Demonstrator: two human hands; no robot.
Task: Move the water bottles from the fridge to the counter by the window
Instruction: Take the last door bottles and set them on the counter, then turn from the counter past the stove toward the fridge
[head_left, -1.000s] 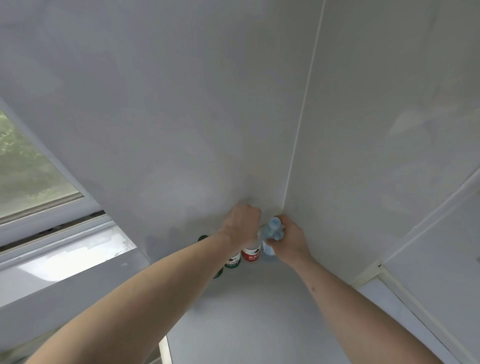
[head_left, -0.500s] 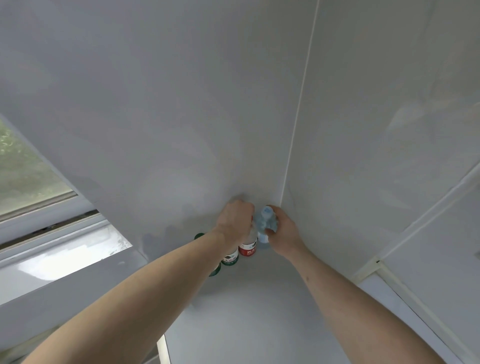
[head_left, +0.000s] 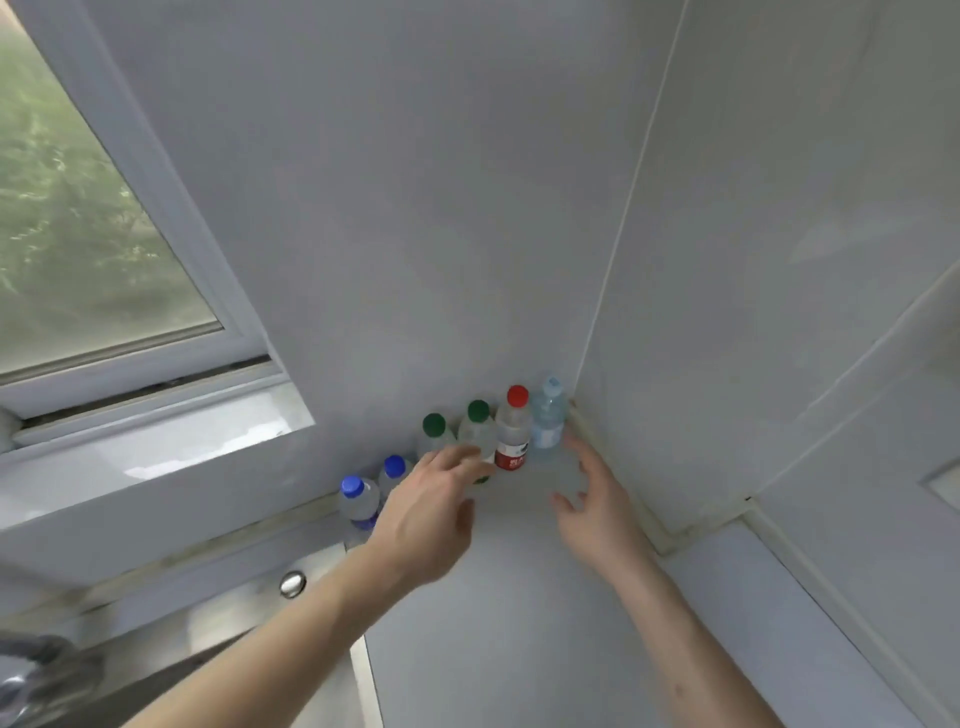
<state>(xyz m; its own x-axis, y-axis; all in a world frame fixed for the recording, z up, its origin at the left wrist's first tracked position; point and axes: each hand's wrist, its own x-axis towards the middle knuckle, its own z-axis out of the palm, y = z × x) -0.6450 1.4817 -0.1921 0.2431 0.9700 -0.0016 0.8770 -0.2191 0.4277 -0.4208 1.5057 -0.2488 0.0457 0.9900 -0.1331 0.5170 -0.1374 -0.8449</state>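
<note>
Head view, nearest first: my two bare forearms reach in from the bottom edge over a pale grey counter (head_left: 498, 623). At lower left lies a stainless steel sink (head_left: 218, 639), with a round metal fitting (head_left: 292, 583) on its rim.

My left hand (head_left: 431, 514) has loose, spread fingers and holds nothing; its fingertips overlap the front of the green-capped bottles, though I cannot tell whether they touch. My right hand (head_left: 597, 514) is likewise spread and empty, just short of the corner.

Beyond the hands, six clear plastic water bottles stand upright in a row against the back wall: two blue-capped bottles (head_left: 358, 501) beside the sink edge, two green-capped bottles (head_left: 480, 428), a red-capped bottle with a red label (head_left: 513, 431), and a pale blue-capped bottle (head_left: 549, 415) tucked into the corner.

I judge these six delivered to the counter and both hands free. The fridge is out of view, so I cannot say whether more bottles are left to fetch.

Farther back, plain grey wall panels (head_left: 415, 208) meet at a seam above the corner, and a white-framed window (head_left: 104, 249) at upper left shows blurred greenery.
</note>
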